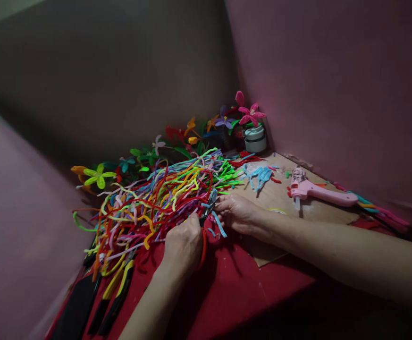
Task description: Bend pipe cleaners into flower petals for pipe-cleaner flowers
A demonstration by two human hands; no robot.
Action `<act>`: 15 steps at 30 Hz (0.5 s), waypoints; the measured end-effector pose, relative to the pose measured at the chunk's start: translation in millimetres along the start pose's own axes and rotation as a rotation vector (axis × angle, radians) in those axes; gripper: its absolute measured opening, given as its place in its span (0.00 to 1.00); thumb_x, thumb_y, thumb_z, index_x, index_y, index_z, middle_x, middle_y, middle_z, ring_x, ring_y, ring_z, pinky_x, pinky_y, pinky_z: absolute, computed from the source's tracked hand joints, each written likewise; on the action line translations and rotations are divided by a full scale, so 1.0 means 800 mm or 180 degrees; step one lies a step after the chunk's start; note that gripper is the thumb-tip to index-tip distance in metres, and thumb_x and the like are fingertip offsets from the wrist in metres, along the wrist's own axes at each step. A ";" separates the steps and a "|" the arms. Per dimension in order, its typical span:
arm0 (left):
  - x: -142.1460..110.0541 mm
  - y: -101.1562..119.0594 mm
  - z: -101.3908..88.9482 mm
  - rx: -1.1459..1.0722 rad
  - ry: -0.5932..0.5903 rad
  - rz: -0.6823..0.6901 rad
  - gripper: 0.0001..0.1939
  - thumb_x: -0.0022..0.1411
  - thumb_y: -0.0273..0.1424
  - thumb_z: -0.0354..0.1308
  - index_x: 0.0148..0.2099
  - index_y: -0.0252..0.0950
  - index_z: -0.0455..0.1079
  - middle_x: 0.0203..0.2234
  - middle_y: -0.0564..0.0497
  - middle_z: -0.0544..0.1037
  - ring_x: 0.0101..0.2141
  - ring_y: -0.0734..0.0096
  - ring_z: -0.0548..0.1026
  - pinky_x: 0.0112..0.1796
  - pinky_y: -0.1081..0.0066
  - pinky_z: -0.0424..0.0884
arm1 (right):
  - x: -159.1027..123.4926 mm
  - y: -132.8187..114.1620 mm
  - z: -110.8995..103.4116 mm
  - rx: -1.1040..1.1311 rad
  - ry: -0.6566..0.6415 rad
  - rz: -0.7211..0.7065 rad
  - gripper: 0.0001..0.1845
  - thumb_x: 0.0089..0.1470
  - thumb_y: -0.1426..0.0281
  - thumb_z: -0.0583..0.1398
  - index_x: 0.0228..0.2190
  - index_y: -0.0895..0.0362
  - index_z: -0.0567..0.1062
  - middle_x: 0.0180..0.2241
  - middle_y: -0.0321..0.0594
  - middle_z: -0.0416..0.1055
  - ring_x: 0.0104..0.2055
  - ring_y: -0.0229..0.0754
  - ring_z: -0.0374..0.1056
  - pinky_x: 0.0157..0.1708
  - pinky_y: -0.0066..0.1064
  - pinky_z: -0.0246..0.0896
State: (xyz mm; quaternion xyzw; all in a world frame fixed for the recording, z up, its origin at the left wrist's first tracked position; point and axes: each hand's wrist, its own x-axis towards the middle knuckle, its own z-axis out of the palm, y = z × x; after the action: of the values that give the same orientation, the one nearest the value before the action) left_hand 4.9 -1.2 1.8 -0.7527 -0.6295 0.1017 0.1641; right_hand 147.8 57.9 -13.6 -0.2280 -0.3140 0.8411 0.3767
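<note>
My left hand (184, 241) is closed around a pair of scissors (203, 248) with an orange-red handle. The dark blades point up and away, toward my right hand (236, 212). Its fingers are pinched on a light-blue pipe cleaner piece (220, 224), right by the blades; the exact grip is partly hidden. Just behind both hands lies a big tangled heap of pipe cleaners (177, 184) in many colours. More light-blue bent pieces (260, 175) rest on the cardboard (273, 189) beyond my right hand.
A pink glue gun (322, 193) lies on the cardboard at the right. Yellow-and-black pliers (117, 293) are at the left on the red tabletop (227, 283). Pipe cleaner flowers (99, 176) and a pale lidded container (255, 139) stand at the back, near the walls.
</note>
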 end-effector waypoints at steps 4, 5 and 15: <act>-0.004 -0.001 0.002 -0.0050 -0.0193 0.0040 0.15 0.59 0.21 0.37 0.41 0.29 0.63 0.30 0.39 0.74 0.30 0.59 0.75 0.26 0.69 0.66 | 0.003 0.007 -0.003 -0.0124 -0.0082 0.0019 0.06 0.33 0.81 0.53 0.18 0.60 0.62 0.12 0.30 0.58 0.13 0.29 0.52 0.16 0.24 0.45; -0.005 -0.001 0.001 -0.0082 -0.0269 0.0029 0.15 0.59 0.22 0.38 0.42 0.29 0.63 0.30 0.39 0.74 0.30 0.59 0.75 0.26 0.69 0.66 | 0.005 0.009 -0.004 -0.0133 -0.0087 0.0033 0.06 0.33 0.81 0.53 0.18 0.60 0.62 0.12 0.30 0.58 0.13 0.29 0.52 0.16 0.24 0.46; -0.013 -0.027 -0.012 -0.0304 -0.0701 -0.0441 0.15 0.60 0.24 0.38 0.41 0.32 0.65 0.31 0.39 0.77 0.35 0.55 0.76 0.32 0.65 0.66 | 0.011 0.007 -0.013 -0.0017 0.0185 0.0139 0.06 0.46 0.76 0.55 0.20 0.60 0.64 0.14 0.34 0.62 0.16 0.32 0.56 0.19 0.26 0.53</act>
State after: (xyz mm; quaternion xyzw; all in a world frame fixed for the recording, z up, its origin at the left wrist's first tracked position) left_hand -13.1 -9.6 17.9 -0.6986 -0.6983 0.1420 0.0647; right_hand 146.2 65.6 -25.9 -0.2601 -0.3002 0.8413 0.3667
